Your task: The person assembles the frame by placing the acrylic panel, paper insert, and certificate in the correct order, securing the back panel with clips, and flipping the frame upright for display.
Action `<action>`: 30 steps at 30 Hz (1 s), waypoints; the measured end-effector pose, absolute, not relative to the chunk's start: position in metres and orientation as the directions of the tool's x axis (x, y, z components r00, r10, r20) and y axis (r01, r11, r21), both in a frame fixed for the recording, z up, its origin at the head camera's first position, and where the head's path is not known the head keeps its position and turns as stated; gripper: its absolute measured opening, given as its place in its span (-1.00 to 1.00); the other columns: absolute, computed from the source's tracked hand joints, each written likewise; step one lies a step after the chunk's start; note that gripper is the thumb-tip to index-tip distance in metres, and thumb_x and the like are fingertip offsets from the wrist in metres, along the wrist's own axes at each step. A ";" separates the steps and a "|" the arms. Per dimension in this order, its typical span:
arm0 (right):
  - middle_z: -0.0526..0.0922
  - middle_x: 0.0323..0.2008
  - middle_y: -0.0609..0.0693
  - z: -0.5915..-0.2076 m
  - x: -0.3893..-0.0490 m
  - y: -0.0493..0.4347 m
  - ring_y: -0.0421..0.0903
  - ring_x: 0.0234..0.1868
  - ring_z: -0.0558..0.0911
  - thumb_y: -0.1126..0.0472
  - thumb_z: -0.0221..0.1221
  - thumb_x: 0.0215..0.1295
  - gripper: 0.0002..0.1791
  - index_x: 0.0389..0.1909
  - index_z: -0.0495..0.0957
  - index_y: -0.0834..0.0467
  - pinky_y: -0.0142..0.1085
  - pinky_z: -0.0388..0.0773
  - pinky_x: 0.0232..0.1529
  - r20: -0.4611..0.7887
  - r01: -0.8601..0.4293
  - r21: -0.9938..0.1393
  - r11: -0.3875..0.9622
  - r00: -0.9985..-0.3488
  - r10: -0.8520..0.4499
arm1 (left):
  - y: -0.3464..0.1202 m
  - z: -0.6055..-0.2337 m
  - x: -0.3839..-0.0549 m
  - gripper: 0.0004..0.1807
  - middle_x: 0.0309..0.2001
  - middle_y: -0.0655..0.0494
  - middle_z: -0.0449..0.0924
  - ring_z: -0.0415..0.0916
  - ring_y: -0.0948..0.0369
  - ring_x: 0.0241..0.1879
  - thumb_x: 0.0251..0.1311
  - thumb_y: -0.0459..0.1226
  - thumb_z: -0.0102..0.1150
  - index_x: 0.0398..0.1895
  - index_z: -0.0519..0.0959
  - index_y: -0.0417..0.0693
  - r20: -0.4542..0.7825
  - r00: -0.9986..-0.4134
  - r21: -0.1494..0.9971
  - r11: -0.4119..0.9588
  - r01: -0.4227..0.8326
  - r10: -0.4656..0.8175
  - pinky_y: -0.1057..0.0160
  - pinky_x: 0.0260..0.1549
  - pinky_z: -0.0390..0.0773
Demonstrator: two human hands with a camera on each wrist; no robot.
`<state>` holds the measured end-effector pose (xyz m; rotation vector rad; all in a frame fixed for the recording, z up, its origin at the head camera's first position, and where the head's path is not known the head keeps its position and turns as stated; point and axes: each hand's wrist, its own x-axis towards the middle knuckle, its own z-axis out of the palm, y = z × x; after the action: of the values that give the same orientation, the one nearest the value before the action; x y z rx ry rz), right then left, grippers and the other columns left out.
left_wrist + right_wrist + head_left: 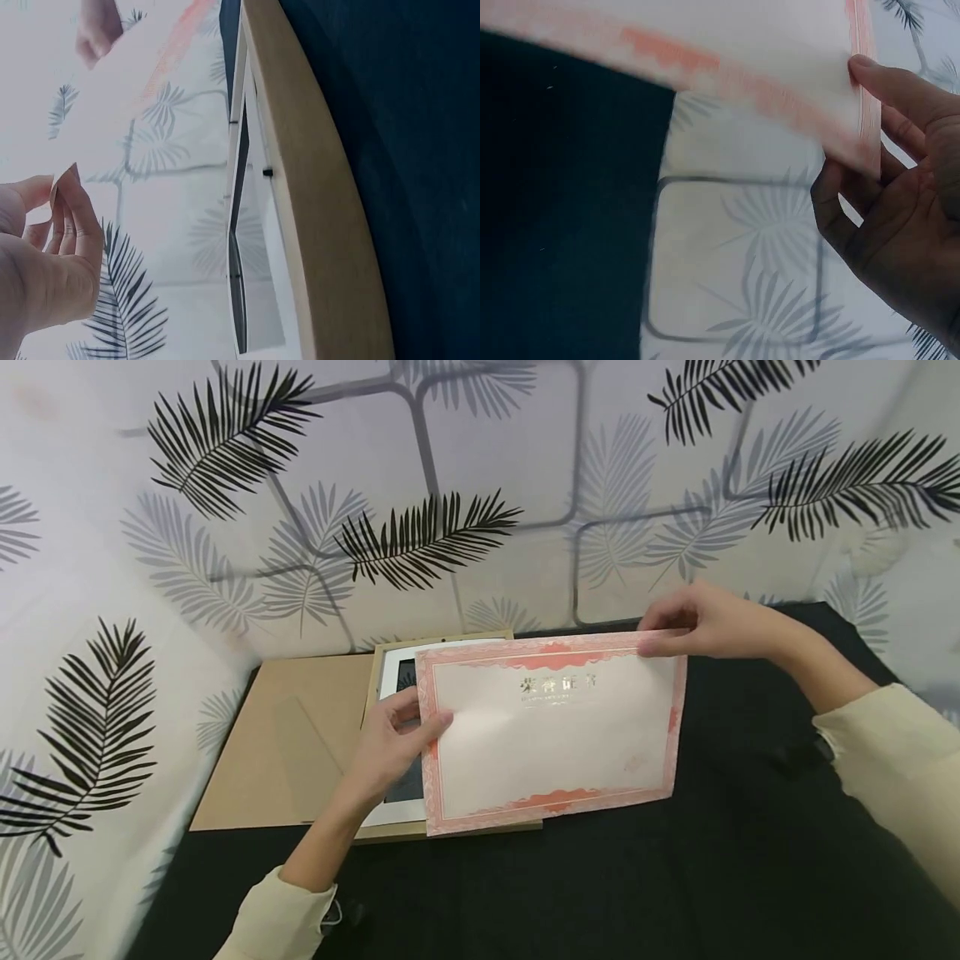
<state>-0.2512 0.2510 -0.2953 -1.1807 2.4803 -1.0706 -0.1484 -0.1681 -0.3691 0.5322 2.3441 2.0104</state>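
Observation:
A certificate sheet (555, 743) with a pink patterned border and gold lettering is held up in the head view, tilted toward the camera. My left hand (393, 739) pinches its left edge, thumb on the front. At the top right, my right hand (701, 622) grips the upper edge near the corner. The right wrist view shows the right hand (907, 157) with its thumb on one face and fingers behind. Behind the sheet lies a wooden picture frame (450, 833) with a white mat and dark inside, partly covered by the sheet.
A flat brown board (277, 743) lies left of the frame on the black cloth (600, 893). A pale curtain (495, 460) with leaf prints hangs behind and at the left side. In the left wrist view, the frame's wooden side (300, 180) stands close to the left hand.

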 end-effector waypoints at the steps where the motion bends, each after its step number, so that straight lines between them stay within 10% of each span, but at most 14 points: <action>1: 0.70 -0.27 -0.03 -0.299 -0.250 0.256 -0.05 -0.35 0.62 0.34 0.34 0.34 -0.87 -0.13 0.72 0.13 -0.32 0.63 -0.29 0.134 -0.597 -0.690 0.409 -0.661 -0.738 | -0.171 -0.369 -0.148 -0.61 -0.07 -0.19 0.65 0.72 0.01 -0.24 0.34 -0.42 0.26 0.21 0.55 -0.32 0.215 -0.944 0.960 0.123 0.251 0.248 0.18 -0.33 0.71; 16: 0.69 -0.39 0.06 -0.325 -0.234 0.271 -0.02 -0.46 0.59 0.47 0.30 0.32 -0.78 -0.07 0.72 0.21 -0.31 0.58 -0.40 0.242 -0.569 -0.750 0.337 -0.710 -0.661 | -0.186 -0.371 -0.155 -0.70 -0.28 -0.16 0.67 0.65 0.15 -0.43 0.32 -0.40 0.31 0.05 0.52 -0.31 0.177 -0.974 0.956 0.209 0.205 0.142 0.31 -0.37 0.65; 30: 0.70 -0.38 0.12 -0.310 -0.230 0.270 -0.06 -0.44 0.62 0.47 0.31 0.30 -0.80 -0.09 0.71 0.26 -0.38 0.59 -0.36 0.312 -0.547 -0.750 0.372 -0.789 -0.530 | -0.188 -0.368 -0.156 -0.66 -0.06 -0.13 0.60 0.57 -0.01 -0.19 0.32 -0.37 0.32 0.11 0.52 -0.25 0.287 -0.957 0.886 0.371 0.278 0.033 0.34 -0.34 0.59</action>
<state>-0.2304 0.2704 -0.3100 -1.0270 2.6179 -1.4424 -0.1556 -0.1884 -0.3676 0.3208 2.7769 1.8712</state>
